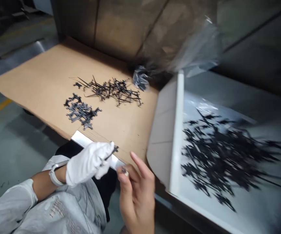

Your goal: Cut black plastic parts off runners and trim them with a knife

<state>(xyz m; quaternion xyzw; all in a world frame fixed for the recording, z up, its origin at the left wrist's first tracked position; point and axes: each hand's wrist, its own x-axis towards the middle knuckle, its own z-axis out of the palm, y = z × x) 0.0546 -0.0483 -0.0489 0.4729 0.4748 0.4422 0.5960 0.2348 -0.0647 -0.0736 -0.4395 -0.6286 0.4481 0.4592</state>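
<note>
My left hand wears a white glove and is closed on a small black plastic part, whose end sticks out past the fingertips. Bare and just to the right, my right hand pinches a tiny dark and pale object between thumb and fingers, with the index finger raised. What that object is, I cannot make out. Beyond my hands, a pile of small black bracket-like parts lies on a cardboard sheet. Behind it is a tangled heap of thin black stick-like pieces.
At the right stands a white box holding many black branched plastic pieces on clear plastic film. A clear plastic bag with something dark sits at the sheet's back edge. A metal edge runs along the front.
</note>
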